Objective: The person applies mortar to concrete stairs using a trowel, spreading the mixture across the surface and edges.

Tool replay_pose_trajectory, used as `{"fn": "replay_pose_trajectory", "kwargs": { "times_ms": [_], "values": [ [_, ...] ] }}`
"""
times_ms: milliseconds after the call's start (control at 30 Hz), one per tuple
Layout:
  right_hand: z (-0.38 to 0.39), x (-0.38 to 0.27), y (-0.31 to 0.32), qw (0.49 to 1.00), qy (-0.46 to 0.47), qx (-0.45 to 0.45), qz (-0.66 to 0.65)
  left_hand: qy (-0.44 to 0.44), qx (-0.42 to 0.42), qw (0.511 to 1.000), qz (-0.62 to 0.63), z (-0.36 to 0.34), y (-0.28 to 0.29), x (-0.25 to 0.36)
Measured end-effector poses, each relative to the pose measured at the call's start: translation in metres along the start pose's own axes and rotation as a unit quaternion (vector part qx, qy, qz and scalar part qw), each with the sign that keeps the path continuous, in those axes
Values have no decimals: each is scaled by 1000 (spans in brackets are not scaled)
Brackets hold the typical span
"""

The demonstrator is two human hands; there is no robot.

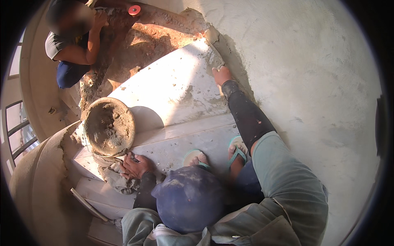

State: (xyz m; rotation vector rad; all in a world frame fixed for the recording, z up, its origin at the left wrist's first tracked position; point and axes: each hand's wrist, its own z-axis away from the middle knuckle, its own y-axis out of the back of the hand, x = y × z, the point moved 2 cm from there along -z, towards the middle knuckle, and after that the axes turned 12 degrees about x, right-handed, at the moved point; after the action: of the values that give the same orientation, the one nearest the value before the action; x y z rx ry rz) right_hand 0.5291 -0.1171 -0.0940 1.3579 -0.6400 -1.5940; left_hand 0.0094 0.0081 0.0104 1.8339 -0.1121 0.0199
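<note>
My right hand point(222, 76) is closed in a fist at the far end of a pale tiled step point(172, 86), against the wall. In its grip is what looks like a trowel, its blade hard to make out against the grey mortar point(236, 61) in the corner. Lower left, my left hand point(137, 166) rests with fingers apart on a crumpled, dirty grey rag point(115, 176). Just beyond that hand stands a bucket point(130, 127) with a mortar-caked rim and wet mortar point(110, 127) inside.
A co-worker point(72, 49) crouches at the upper left beside bare reddish soil point(143, 45). A red disc point(134, 10) lies near there. A plastered wall point(312, 82) rises on the right. My sandalled feet point(197, 158) stand on a lower step, and a pale stick point(88, 205) lies at left.
</note>
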Motion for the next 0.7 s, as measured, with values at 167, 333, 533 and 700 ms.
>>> {"fn": "replay_pose_trajectory", "kwargs": {
  "times_ms": [167,333,533,700],
  "values": [
    [-4,-10,3,994,63,80,49,-3,-19,999,-31,-2,6,2],
    [19,-17,9,981,75,179,-27,-21,10,999,-38,0,5,2],
    [38,-15,33,979,71,190,-15,-16,-11,999,-31,-1,4,2],
    [80,-28,64,972,60,226,-5,6,-20,1000,-20,-2,9,7]
  ]
}}
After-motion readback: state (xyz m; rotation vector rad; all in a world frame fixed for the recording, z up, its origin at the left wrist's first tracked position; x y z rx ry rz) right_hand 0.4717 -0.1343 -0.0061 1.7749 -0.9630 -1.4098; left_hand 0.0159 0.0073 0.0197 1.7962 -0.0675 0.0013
